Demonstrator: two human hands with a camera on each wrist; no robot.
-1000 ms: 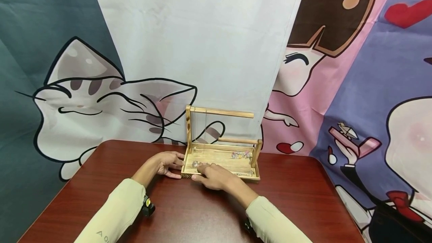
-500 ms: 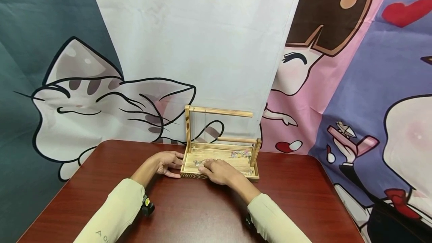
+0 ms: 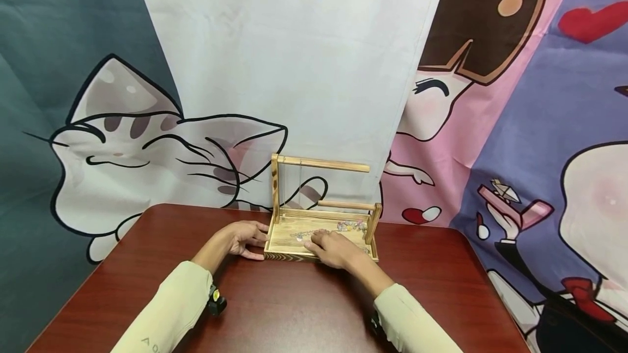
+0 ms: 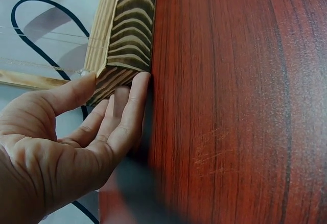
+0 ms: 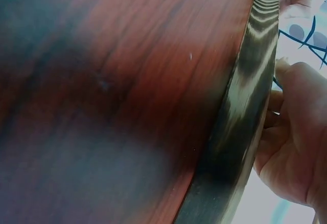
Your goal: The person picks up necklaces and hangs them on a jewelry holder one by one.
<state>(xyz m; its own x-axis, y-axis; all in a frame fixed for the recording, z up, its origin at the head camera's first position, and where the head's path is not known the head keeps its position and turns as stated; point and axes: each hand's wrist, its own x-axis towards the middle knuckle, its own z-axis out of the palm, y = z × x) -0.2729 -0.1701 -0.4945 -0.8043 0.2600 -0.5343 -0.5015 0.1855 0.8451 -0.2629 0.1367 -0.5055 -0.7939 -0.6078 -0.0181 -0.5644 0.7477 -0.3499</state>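
Observation:
A wooden jewelry stand with a shallow tray and two crossbars sits on the table. At its left end my left hand grips the tray; in the left wrist view the thumb is on the rim and the fingers lie against the end wall. My right hand reaches over the front wall, its fingers curled down inside the tray. A thin silvery chain runs across the tray floor to these fingers. The right wrist view hides the fingertips behind the front wall, so the pinch itself does not show.
Colourful beaded jewelry lies at the tray's back right. Fine strands hang from the upper crossbar, left of the lower crossbar. A reddish-brown table spreads in front, and a printed cloth hangs behind.
My right hand has moved right along the tray, and the chain has stretched out and shifted right with it. The left hand has stayed at the tray's left end.

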